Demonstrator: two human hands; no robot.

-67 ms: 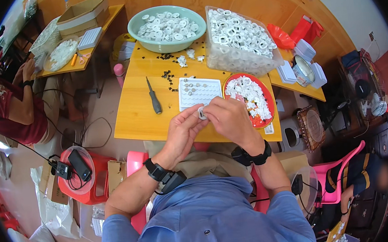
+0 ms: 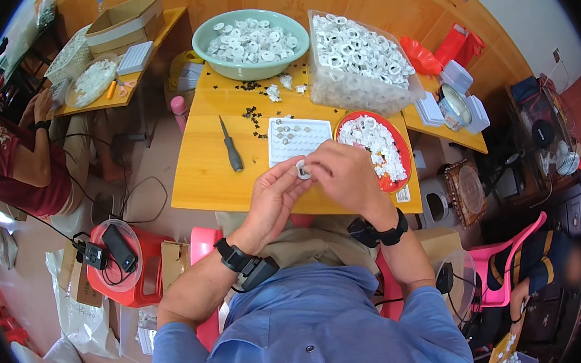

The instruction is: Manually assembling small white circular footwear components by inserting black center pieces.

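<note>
Above the near edge of the yellow table, my left hand (image 2: pixel 274 195) pinches a small white round plastic part (image 2: pixel 302 169) with a dark opening in its middle. My right hand (image 2: pixel 349 178) is closed, its fingertips right beside the part; anything they hold is hidden. Just beyond my hands lies a white ridged tray (image 2: pixel 286 151) with several small round metal pieces (image 2: pixel 287 130) on it. A red round tray (image 2: pixel 409 154) heaped with small white pieces (image 2: pixel 373 143) stands to the right of my right hand. Left of the white tray rests a dark-handled screwdriver (image 2: pixel 232 148).
A green basin (image 2: pixel 204 53) and a clear plastic bin (image 2: pixel 338 94), both full of white parts, stand at the table's back. Small black pieces (image 2: pixel 251 114) are scattered there. A co-worker (image 2: pixel 22 153) sits at the left table; another person (image 2: pixel 543 259) is at lower right.
My right hand has shifted slightly, its fingers drawing a little away from the part's face. My left hand keeps the part in nearly the same place.
</note>
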